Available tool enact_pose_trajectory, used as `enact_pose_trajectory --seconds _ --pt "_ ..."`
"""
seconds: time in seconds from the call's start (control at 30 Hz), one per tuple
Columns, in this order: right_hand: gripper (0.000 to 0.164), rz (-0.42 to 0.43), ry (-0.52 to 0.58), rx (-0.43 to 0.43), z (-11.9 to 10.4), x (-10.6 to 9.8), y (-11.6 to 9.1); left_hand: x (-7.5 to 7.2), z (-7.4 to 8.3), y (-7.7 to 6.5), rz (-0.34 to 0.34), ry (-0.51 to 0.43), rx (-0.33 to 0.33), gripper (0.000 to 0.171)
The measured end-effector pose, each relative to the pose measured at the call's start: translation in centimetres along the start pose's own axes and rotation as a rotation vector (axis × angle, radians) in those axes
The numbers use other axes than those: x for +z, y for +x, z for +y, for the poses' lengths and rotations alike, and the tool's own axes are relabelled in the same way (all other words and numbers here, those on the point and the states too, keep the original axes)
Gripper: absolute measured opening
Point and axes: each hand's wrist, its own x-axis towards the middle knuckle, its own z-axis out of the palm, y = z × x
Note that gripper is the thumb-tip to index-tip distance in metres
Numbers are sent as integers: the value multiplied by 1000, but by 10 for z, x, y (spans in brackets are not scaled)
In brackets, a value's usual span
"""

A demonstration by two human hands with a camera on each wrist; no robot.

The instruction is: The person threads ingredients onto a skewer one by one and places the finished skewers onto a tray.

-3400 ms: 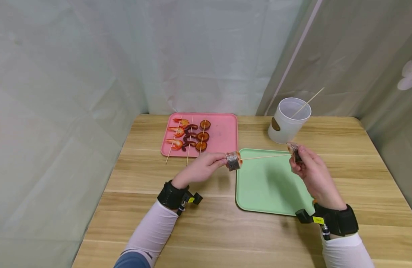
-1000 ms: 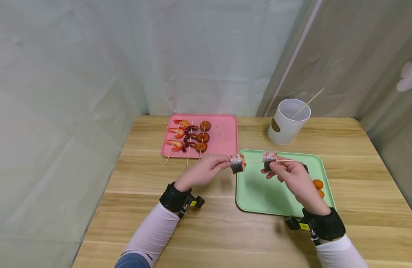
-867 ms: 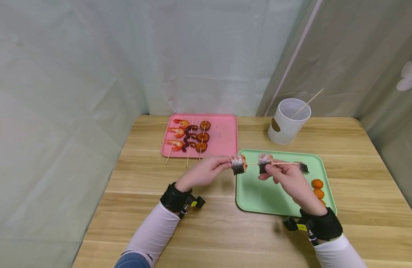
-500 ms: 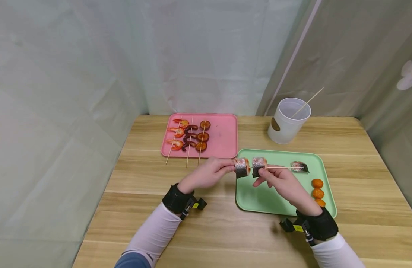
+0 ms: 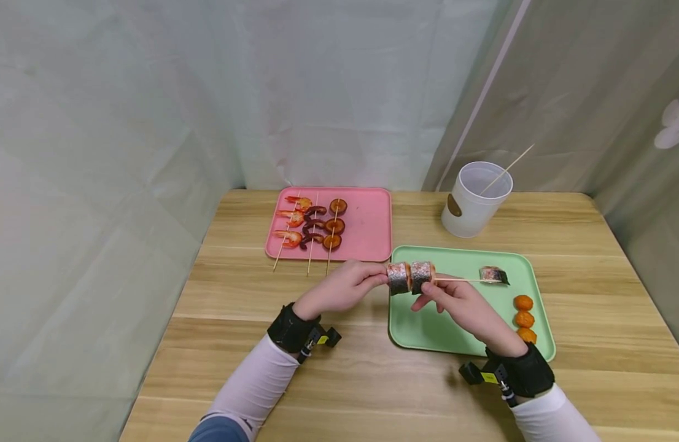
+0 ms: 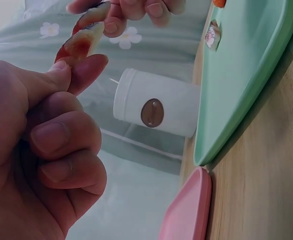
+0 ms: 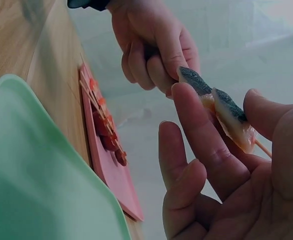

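Observation:
My left hand pinches the left end of a thin wooden skewer at the edge of a fish piece; that end of the stick is hidden by the fingers. A second fish piece, with dark silvery skin, sits threaded right beside the first. My right hand grips this second piece between thumb and fingers, as the right wrist view shows. The bare skewer runs out rightward past it. Both hands are raised over the left part of the green tray. Another fish piece lies on that tray.
Several orange balls line the green tray's right side. Behind left, a pink tray bears shrimp, dark curled pieces and round brown slices on skewers. A white cup with one stick stands behind the green tray.
The right hand has slid the second fish piece leftward along the skewer, from its right end up against the first piece. The left hand has shifted slightly right and down.

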Motion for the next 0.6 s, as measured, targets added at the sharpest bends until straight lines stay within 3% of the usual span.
enact_pose_trajectory --seconds 0.6 --pt "45 -61 -34 -40 3 -4 2 -5 -1 -3 19 23 -35 22"
